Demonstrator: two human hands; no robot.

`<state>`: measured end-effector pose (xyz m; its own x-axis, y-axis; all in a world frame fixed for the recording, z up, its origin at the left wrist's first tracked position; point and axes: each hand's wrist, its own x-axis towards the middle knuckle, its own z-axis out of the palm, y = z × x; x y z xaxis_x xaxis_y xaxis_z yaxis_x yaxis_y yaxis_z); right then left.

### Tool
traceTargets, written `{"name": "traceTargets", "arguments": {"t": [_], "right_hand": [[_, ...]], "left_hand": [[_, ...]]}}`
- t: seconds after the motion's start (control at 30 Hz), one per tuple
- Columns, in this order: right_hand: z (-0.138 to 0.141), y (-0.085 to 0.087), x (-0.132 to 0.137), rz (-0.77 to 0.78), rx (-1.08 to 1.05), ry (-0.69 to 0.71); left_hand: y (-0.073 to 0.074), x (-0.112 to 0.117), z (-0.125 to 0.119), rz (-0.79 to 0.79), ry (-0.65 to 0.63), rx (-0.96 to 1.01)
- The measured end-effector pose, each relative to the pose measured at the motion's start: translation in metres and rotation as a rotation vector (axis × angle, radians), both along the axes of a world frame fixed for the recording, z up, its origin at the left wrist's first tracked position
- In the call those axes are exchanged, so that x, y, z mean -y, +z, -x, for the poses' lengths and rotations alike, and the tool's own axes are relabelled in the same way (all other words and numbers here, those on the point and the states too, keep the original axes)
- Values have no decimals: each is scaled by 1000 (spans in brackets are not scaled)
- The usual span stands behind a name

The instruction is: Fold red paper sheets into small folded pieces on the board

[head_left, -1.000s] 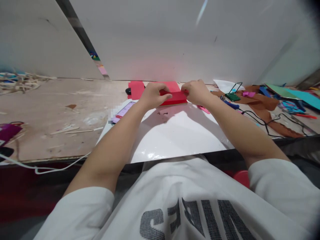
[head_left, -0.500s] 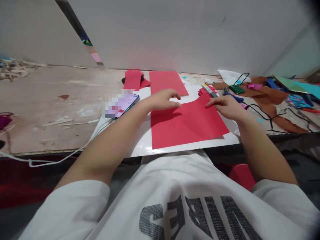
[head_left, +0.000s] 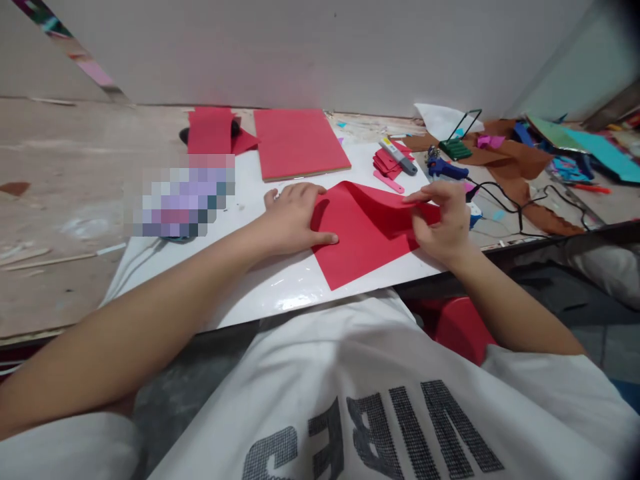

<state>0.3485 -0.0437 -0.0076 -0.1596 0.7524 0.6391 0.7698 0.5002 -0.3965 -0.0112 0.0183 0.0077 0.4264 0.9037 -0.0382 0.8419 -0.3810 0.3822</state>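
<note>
A thin red paper sheet [head_left: 367, 233] lies on a glossy white board [head_left: 260, 280] at the near edge of the worktable, its far corner lifted and folded over. The left hand [head_left: 295, 217] rests flat on the sheet's left side, fingers spread and pressing down. The right hand [head_left: 443, 220] pinches the raised right edge between thumb and fingers. Behind them lies a stack of red card [head_left: 297, 143], and to the right a blue glue gun [head_left: 445, 170] with a black cord [head_left: 520, 207].

White short-sleeved T-shirt, bare forearms; grey dotted block letters on the chest, apparently reading "VIBES".
</note>
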Motion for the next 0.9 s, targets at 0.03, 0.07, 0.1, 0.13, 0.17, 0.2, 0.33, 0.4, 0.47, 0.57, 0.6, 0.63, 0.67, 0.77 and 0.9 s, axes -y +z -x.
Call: {"name": "traceTargets", "arguments": {"t": [0.03, 0.07, 0.1, 0.13, 0.17, 0.2, 0.33, 0.4, 0.47, 0.57, 0.6, 0.63, 0.67, 0.77, 0.9], "right_hand": [[-2, -5, 7, -10, 25, 71], [-4, -9, 12, -7, 68, 139], [-6, -11, 17, 8, 122, 199], [-7, -13, 21, 28, 176, 246], [-7, -14, 23, 43, 217, 282], [-5, -14, 25, 53, 247, 310], [10, -13, 25, 71, 313, 351], [17, -11, 23, 95, 323, 366], [17, -9, 20, 124, 312, 357], [10, -7, 17, 151, 284, 328], [6, -7, 16, 155, 270, 326], [4, -6, 15, 155, 252, 331], [1, -5, 14, 160, 231, 340], [-1, 2, 13, 217, 192, 357], [9, 17, 13, 297, 203, 373]], "left_hand": [[-4, 1, 0, -7, 12, -10], [-5, 0, 0, -20, 16, -23], [-5, -2, 1, -35, 16, -34], [-4, -4, 3, -52, 16, -44], [-2, -7, 5, -72, 18, -54], [0, -10, 7, -92, 23, -59], [6, -20, 12, -122, -28, -14], [4, -27, 9, -101, -54, 29], [-1, -34, 4, -65, -30, 57], [-6, -42, -2, -41, 48, 122], [-6, -43, -2, -40, 77, 166], [-5, -44, 0, -36, 102, 216], [-2, -44, 2, -27, 117, 262], [13, -43, 19, 27, 95, 363], [43, -38, 48, 131, 46, 494]]}}
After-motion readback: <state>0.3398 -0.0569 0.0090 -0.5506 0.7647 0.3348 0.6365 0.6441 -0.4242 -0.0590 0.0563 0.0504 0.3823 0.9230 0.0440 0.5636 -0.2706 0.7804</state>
